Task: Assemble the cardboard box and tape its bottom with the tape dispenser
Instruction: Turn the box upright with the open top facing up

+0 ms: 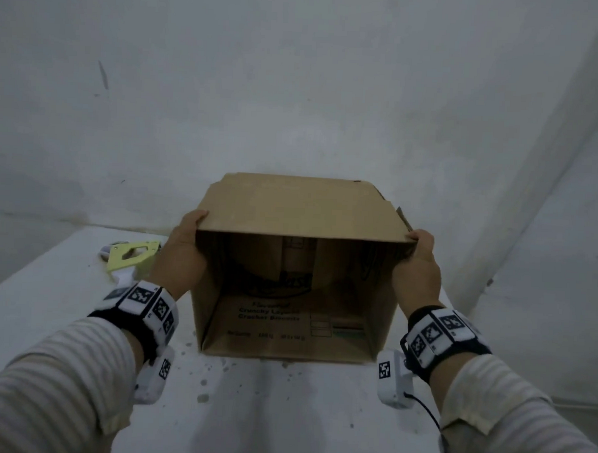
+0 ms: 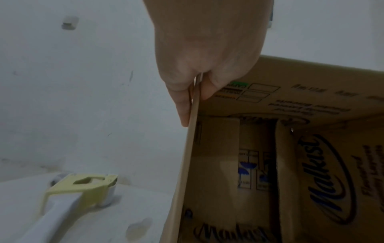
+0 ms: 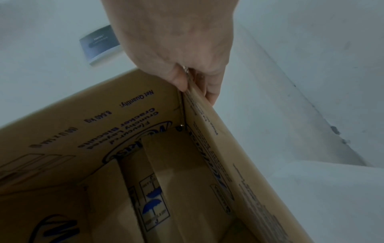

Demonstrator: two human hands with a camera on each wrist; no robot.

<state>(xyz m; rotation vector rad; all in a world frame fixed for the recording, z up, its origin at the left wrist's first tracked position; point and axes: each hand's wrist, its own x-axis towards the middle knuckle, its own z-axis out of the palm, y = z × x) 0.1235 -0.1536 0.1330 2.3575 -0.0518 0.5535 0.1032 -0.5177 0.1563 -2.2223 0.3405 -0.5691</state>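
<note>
A brown cardboard box point(image 1: 301, 209) lies tipped on its side on the white table point(image 1: 65, 284), its open mouth facing me and print showing inside. My left hand point(image 1: 183, 248) pinches the box's left wall point(image 2: 191, 148) at the rim, thumb inside and fingers point(image 2: 184, 108) outside. My right hand point(image 1: 419, 262) pinches the right wall point(image 3: 209, 131) near the upper corner in the same way. Folded flaps point(image 3: 182, 180) show at the far end inside the box. The tape dispenser point(image 1: 132, 256), pale yellow with a white handle, lies on the table left of the box, also in the left wrist view point(image 2: 83, 190).
White walls stand close behind point(image 1: 296, 89) and to the right point(image 1: 548, 203) of the table. A small dark plate point(image 3: 99, 44) is fixed to the wall. Stains point(image 1: 201, 383) dot the table in front of the box.
</note>
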